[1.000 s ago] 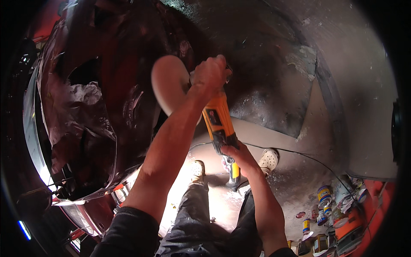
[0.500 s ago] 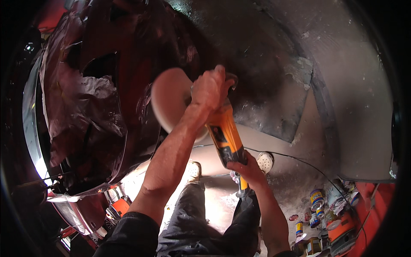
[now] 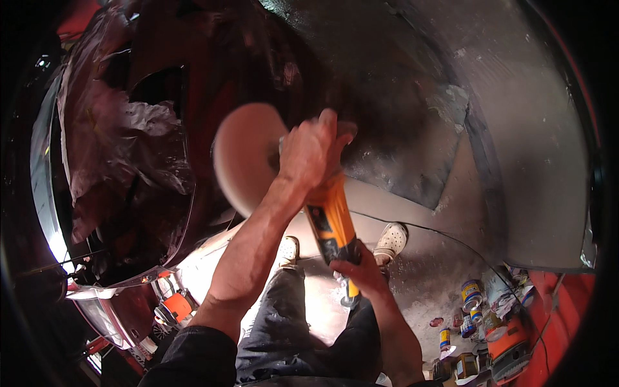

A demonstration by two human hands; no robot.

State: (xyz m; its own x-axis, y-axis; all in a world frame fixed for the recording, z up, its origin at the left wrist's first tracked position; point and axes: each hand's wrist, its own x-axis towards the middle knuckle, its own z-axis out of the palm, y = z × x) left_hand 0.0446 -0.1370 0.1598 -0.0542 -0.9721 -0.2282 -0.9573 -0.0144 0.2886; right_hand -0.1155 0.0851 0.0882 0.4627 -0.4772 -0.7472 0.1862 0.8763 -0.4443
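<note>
A yellow and black power polisher [image 3: 335, 216] slants across the middle, its big round pale pad [image 3: 246, 158] turned toward the dark, glossy car body on the left. My left hand [image 3: 309, 149] is closed around the front grip at the tool's head, beside the pad. Further down, the fingers of my right hand [image 3: 360, 269] wrap the rear handle. Pad and body overlap in the picture; whether they touch I cannot tell. Crumpled plastic sheeting [image 3: 151, 122] covers part of the car body.
A black cord [image 3: 445, 233] runs over the floor to the right, past my right shoe [image 3: 392, 238]. Several cans [image 3: 471, 291] and an orange-and-black box [image 3: 509, 351] stand at the lower right. A large grey panel [image 3: 535, 161] rises along the right side.
The polisher and both hands have moved a little left, bringing the pad further over the car body. My right shoe has turned and shifted slightly. The view has tilted a little.
</note>
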